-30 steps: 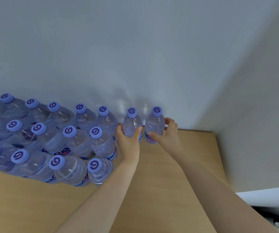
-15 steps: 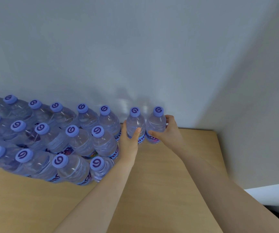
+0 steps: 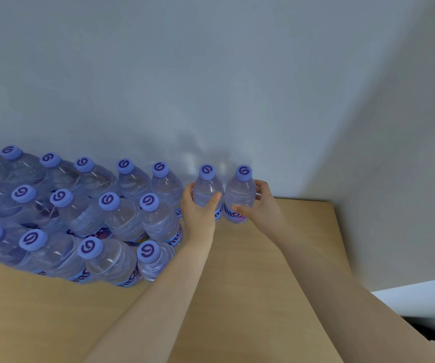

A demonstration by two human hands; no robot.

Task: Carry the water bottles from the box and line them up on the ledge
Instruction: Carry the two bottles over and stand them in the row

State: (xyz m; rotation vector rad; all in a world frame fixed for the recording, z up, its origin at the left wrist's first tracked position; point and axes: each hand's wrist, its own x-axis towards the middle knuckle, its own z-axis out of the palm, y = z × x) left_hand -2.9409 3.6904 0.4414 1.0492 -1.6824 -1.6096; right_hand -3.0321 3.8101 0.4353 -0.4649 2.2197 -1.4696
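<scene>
Two bottles gripped upright at the back of the ledge.

The left hand (image 3: 198, 210) wraps one clear ribbed bottle (image 3: 207, 191); the right hand (image 3: 259, 208) wraps its neighbour (image 3: 240, 195), both standing on the smooth wooden ledge (image 3: 250, 284) against the wall (image 3: 211, 74). Risk: a knuckle nudging the packed bottles (image 3: 122, 216) left of the left hand could topple them; thin plastic flexes.

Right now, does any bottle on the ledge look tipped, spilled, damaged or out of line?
Nothing stands out. The clear plastic water bottles with purple caps stand upright in rows on the wooden ledge, caps on, no spill visible. Left hand and right hand each hold one.
</scene>
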